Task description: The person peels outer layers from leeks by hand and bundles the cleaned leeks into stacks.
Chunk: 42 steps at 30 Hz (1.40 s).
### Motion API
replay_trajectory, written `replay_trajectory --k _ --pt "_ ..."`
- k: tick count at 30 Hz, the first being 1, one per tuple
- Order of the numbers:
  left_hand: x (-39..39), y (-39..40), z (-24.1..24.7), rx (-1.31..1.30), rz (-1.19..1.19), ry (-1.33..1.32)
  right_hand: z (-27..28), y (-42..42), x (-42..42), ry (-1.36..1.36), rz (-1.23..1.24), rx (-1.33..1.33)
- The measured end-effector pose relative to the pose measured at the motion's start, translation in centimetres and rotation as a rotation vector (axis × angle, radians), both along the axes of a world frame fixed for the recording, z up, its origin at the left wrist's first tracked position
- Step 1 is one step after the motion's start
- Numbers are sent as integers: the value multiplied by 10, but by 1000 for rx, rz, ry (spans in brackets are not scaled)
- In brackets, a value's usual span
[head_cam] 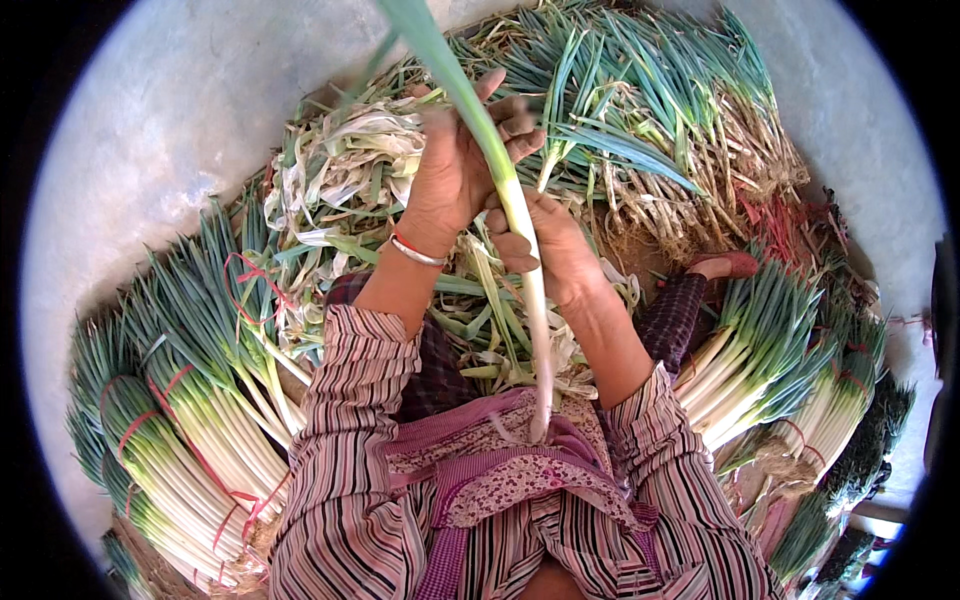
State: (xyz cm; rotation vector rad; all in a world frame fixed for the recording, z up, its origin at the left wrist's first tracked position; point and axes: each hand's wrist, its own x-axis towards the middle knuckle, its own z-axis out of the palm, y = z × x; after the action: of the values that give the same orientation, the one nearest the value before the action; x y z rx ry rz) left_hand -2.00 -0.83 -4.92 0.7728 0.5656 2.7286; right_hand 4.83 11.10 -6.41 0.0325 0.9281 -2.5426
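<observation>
A long green onion (534, 300) with a white stalk runs from my lap up past both hands, its green leaves rising to the top of the view. My right hand (544, 240) is closed around its pale middle. Beside the leaves, my left hand (469, 150) is raised with the palm turned up and the fingers spread; a silver bangle and a red thread circle that wrist. Whether the left palm touches the stalk cannot be told. The root end lies over the purple patterned apron (525, 487).
Peeled leaves (345, 165) are heaped ahead. Untrimmed onions with roots (660, 180) lie at the upper right. Bundles tied with red string (202, 420) stand at the left, cleaned onions (742, 367) and more bundles (832, 405) at the right. A pale wall (172, 135) curves behind.
</observation>
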Motion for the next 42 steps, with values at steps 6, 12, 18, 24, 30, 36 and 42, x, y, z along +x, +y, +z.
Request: replay_trajectory --k 6,12,18,24,30,36,42 --pt "-3 -4 6 -64 239 -74 6 -24 -12 632 -686 601" --pt "-10 -5 2 -191 472 -169 23 -24 -16 653 -765 1086" --pt "-43 -74 -7 -107 625 -219 -26 9 80 323 -532 891" --pt "-44 -93 -2 -130 662 -109 -161 128 171 560 280 1634" --pt "-31 -61 0 -265 646 2 -90 103 90 254 -85 1811" --pt "-16 -10 -1 -300 443 -123 -12 4 18 633 -362 1196" --pt "-10 -5 -11 -191 -22 -78 -8 28 20 317 -105 598"
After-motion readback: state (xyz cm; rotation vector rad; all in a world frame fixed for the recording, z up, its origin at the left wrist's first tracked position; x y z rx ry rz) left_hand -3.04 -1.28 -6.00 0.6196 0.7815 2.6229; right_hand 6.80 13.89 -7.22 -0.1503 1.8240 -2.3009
